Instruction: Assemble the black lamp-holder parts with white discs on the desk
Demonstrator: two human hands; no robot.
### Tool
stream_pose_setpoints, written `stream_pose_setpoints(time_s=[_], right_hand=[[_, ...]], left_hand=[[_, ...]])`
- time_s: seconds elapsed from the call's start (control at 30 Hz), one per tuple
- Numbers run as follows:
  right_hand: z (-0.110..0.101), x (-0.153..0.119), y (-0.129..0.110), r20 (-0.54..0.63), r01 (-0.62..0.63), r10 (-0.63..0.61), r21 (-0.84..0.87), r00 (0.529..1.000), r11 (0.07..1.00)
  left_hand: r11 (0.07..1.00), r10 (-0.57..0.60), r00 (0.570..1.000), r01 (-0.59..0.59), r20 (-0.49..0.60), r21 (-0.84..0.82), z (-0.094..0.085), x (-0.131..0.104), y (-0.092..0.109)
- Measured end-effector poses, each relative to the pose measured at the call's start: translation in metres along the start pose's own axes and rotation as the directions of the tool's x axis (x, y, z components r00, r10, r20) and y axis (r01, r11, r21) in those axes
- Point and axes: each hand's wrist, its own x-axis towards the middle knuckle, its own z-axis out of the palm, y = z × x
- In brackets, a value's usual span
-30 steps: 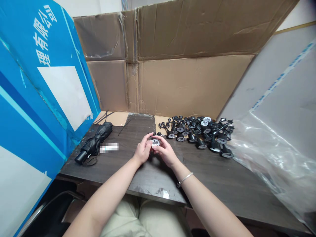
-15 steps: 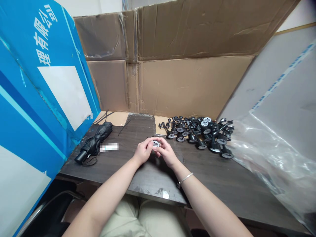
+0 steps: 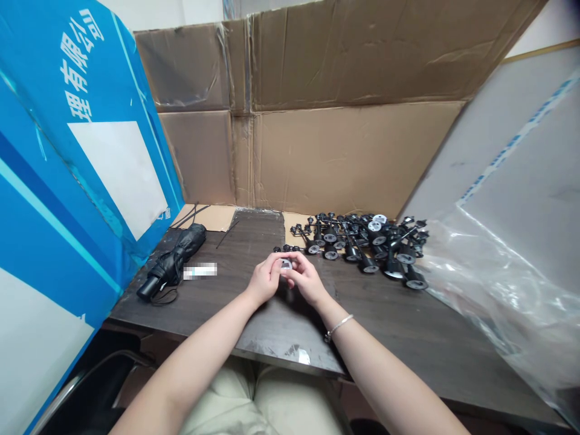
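Both hands are held together over the middle of the dark table. Between them is a black stemmed piece with a round pale end face (image 3: 286, 264), which points up toward me. My left hand (image 3: 267, 275) grips the piece from the left, thumb at the edge of the face. From the right, my right hand (image 3: 304, 277) closes round it with thumb and fingers. Small black tips (image 3: 286, 248) show just beyond my fingertips; whether they belong to the held piece I cannot tell. Its underside is hidden by my fingers.
A pile of similar black stemmed pieces (image 3: 351, 241) lies at the back right. On the left are a folded black umbrella (image 3: 174, 263) and a blurred white item (image 3: 200, 271). Cardboard (image 3: 344, 157) walls the back; clear plastic sheeting (image 3: 493, 284) hangs at right.
The small black tips beyond my fingers have come more into sight, and the pale face has tilted slightly. Both hands stay in nearly the same place.
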Motion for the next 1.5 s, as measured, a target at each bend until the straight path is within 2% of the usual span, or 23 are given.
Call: stream_pose_setpoints(time_s=[0.1, 0.23, 0.47, 0.63, 0.87, 0.97, 1.13, 1.2, 1.27, 1.33, 1.4, 1.5], right_hand=[[0.004, -0.001, 0.000, -0.006, 0.025, -0.025, 0.008, 1.000, 1.000], [0.008, -0.001, -0.002, 0.024, 0.023, -0.024, 0.046, 0.999, 0.999], [0.006, -0.001, -0.004, 0.038, -0.029, 0.025, 0.107, 0.999, 0.994], [0.006, -0.002, -0.006, 0.044, -0.040, 0.034, 0.134, 0.998, 0.990], [0.006, -0.001, -0.007, 0.031, -0.052, 0.050, 0.089, 0.998, 0.995], [0.006, 0.000, -0.008, 0.017, -0.056, 0.055, 0.044, 0.998, 0.997], [0.004, 0.000, -0.009, 0.026, -0.067, 0.069, -0.059, 0.997, 0.996], [0.000, 0.000, -0.009, 0.014, -0.041, 0.044, -0.196, 0.999, 0.980], [-0.005, 0.000, -0.010, -0.004, 0.018, -0.022, -0.411, 1.000, 0.911], [-0.009, 0.000, -0.011, -0.009, 0.064, -0.086, -0.591, 0.996, 0.804], [-0.013, 0.001, -0.011, -0.029, 0.065, -0.113, -0.667, 0.993, 0.742], [-0.019, 0.004, -0.010, -0.105, 0.032, -0.144, -0.687, 0.984, 0.726]], left_hand=[[0.998, -0.034, 0.998, 0.032, -0.045, -0.058, 0.003, -0.001, 0.000], [0.980, -0.102, 0.994, 0.096, -0.027, -0.175, 0.003, -0.002, -0.004], [0.975, -0.102, 0.995, 0.100, 0.002, -0.197, 0.001, -0.003, -0.014], [0.982, -0.112, 0.994, 0.108, -0.017, -0.158, -0.001, -0.003, -0.014], [0.973, -0.111, 0.993, 0.100, -0.042, -0.210, -0.001, -0.002, -0.013], [0.948, -0.136, 0.987, 0.106, -0.081, -0.300, 0.000, 0.000, -0.014], [0.829, -0.317, 0.933, 0.185, -0.171, -0.528, -0.002, 0.008, -0.015], [0.789, -0.385, 0.902, 0.211, -0.197, -0.577, -0.005, 0.012, -0.016], [0.761, -0.437, 0.873, 0.230, -0.217, -0.607, -0.006, 0.014, -0.018], [0.742, -0.471, 0.852, 0.242, -0.230, -0.625, -0.007, 0.015, -0.018], [0.730, -0.488, 0.842, 0.250, -0.229, -0.636, -0.006, 0.015, -0.019], [0.717, -0.501, 0.838, 0.263, -0.216, -0.645, -0.005, 0.015, -0.019]])
